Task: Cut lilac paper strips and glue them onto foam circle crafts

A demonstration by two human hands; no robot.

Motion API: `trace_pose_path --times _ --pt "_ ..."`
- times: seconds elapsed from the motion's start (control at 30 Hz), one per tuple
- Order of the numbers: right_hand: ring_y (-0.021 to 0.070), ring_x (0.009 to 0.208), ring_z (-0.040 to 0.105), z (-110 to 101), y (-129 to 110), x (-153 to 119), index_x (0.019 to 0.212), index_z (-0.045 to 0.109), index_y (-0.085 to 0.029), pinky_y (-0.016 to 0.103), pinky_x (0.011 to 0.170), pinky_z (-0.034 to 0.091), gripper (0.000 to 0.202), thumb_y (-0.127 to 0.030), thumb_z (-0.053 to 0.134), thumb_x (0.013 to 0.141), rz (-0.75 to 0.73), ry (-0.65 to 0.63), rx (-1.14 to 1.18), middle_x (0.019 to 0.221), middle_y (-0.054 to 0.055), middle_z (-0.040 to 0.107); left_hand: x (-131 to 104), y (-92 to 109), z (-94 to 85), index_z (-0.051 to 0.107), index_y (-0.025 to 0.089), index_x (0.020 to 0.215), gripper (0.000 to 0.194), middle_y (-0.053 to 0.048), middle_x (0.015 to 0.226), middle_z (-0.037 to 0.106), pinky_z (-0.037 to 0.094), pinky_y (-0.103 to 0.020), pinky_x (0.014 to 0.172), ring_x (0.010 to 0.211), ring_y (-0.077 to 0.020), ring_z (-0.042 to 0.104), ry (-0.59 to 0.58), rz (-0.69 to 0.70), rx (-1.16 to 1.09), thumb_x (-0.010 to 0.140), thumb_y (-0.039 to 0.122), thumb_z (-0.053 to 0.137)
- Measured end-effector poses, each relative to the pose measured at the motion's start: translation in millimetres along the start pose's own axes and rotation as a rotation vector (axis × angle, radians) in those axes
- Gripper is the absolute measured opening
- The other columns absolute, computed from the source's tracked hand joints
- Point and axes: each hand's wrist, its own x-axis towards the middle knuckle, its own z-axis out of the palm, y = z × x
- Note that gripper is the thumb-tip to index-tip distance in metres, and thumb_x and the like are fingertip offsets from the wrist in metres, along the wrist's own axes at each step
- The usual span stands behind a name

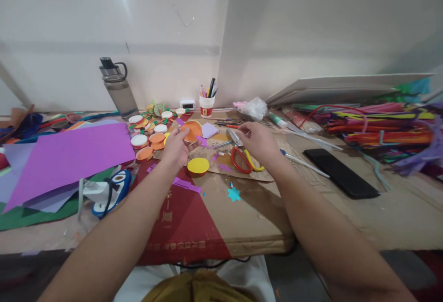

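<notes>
Orange disc [189, 134], one, in left hand [177, 147], one phone [341, 172]

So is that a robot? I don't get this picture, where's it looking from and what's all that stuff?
No robot here! You see a person's own left hand and right hand, both bare. The camera is worn on that person's head, looking forward and down, so you see nearly what they see.

The left hand holds an orange disc. The right hand is by the scissors, but I can't tell whether it grips anything.

Near the hands lie a yellow disc and a blue star. To the left are a big purple sheet and a bottle. A cup of pens stands at the back, and a phone lies to the right.
</notes>
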Motion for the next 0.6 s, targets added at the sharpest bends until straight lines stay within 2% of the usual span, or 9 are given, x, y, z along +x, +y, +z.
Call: trace_pose_path --times 0.2,0.3,0.4,0.6 --pt "0.0198 0.074 0.061 -47 12 1 0.086 0.069 -0.018 0.030 0.066 0.041 0.022 -0.035 0.056 0.084 0.128 0.037 -0.104 0.081 0.007 0.070 -1 0 2.0 0.048 0.020 0.083 0.023 0.002 0.074 0.057 0.056 -0.034 0.064 0.060 -0.0108 0.057 -0.033 -0.009 0.019 0.069 0.014 0.065" --pt "0.0210 0.071 0.061 -61 22 -8 0.085 0.069 -0.017 0.031 0.065 0.041 0.024 -0.037 0.057 0.083 0.181 0.022 -0.203 0.079 0.008 0.070 1 -2 1.2 0.046 0.020 0.079 0.025 0.003 0.072 0.057 0.056 -0.034 0.065 0.060 -0.0111 0.057 -0.050 -0.020 0.010 0.065 0.011 0.065" --pt "0.0200 0.069 0.060 -62 30 -21 0.084 0.069 -0.016 0.030 0.063 0.041 0.024 -0.037 0.057 0.083 0.198 -0.004 -0.171 0.075 0.008 0.068 3 -4 0.2 0.045 0.020 0.076 0.027 0.004 0.067 0.055 0.056 -0.034 0.067 0.061 -0.0111 0.057 -0.064 -0.030 -0.009 0.061 0.005 0.063" --pt "0.0181 0.070 0.060 -45 32 -36 0.083 0.068 -0.017 0.028 0.063 0.042 0.022 -0.032 0.053 0.084 0.092 -0.025 -0.057 0.079 0.007 0.069 2 -4 0.1 0.050 0.020 0.081 0.030 0.002 0.073 0.061 0.056 -0.035 0.069 0.063 -0.0120 0.059 -0.113 -0.042 0.055 0.059 0.003 0.060"
